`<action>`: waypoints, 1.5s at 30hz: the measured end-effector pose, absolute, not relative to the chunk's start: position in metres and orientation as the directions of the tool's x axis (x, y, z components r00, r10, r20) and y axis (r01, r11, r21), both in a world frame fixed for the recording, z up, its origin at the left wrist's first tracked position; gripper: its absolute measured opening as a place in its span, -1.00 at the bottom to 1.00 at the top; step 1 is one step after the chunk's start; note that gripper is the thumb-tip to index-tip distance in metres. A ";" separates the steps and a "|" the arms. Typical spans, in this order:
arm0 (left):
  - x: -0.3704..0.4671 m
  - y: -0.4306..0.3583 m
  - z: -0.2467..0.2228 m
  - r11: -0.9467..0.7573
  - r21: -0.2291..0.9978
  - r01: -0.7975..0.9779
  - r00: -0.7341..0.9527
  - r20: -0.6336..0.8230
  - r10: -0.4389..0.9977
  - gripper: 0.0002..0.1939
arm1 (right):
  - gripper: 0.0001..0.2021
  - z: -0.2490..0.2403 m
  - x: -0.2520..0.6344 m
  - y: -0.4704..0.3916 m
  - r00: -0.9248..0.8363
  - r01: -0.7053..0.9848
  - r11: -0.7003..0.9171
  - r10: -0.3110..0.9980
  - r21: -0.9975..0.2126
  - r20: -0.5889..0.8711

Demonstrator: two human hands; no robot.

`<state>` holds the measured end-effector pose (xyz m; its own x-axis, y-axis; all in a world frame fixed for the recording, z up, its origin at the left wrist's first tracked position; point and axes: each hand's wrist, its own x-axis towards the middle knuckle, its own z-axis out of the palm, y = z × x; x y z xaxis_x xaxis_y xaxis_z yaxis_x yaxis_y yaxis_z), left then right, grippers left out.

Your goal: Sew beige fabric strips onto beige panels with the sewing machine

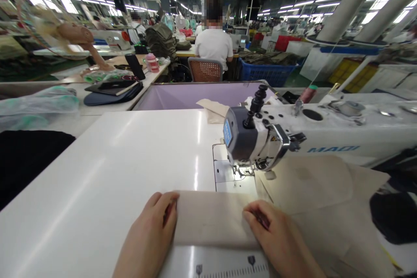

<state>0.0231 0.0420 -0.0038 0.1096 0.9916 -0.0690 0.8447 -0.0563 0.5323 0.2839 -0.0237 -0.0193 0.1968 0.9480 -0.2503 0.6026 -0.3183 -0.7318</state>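
A beige fabric piece (211,219) lies on the white table (140,160), just in front of the sewing machine's needle area. My left hand (153,226) pinches its left edge near the upper corner. On the opposite side, my right hand (272,230) grips the right edge between thumb and fingers. The sewing machine head (243,134) stands beyond the fabric, its presser foot above the metal plate (224,170). The fabric does not reach the foot. More beige fabric (312,182) lies under the machine arm at the right.
A printed ruler scale (233,271) runs along the near table edge. Beige scraps (213,110) lie behind the machine head. Black cloth (29,160) is at the left. A seated person (213,47) and a blue crate (267,71) are farther back. Thread cones (342,15) stand upper right.
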 end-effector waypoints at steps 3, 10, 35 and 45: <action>0.023 0.043 -0.003 -0.053 0.527 0.848 0.107 -0.072 0.992 -0.64 | -0.69 -0.019 0.284 -0.023 0.199 0.600 -0.321 0.947 -0.733 -0.252; 0.022 0.038 -0.007 -0.108 0.444 0.890 0.135 -0.030 0.990 -0.67 | -0.76 -0.018 0.282 -0.021 0.194 0.648 -0.322 0.946 -0.690 -0.259; 0.114 0.157 -0.001 -0.775 0.150 0.614 0.779 0.040 0.626 -0.69 | -0.56 -0.029 0.278 -0.025 -0.120 0.920 0.165 0.982 -0.356 0.146; 0.118 0.172 0.001 -0.821 0.187 0.539 0.828 0.065 0.558 -0.68 | -0.67 -0.028 0.275 -0.021 -0.059 0.930 0.107 0.988 -0.352 0.143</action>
<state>0.1181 0.1718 0.0014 0.8276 0.5576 0.0648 0.5388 -0.8213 0.1874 0.2749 -0.0207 -0.0282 -0.0594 0.9880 0.1426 0.9300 0.1066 -0.3517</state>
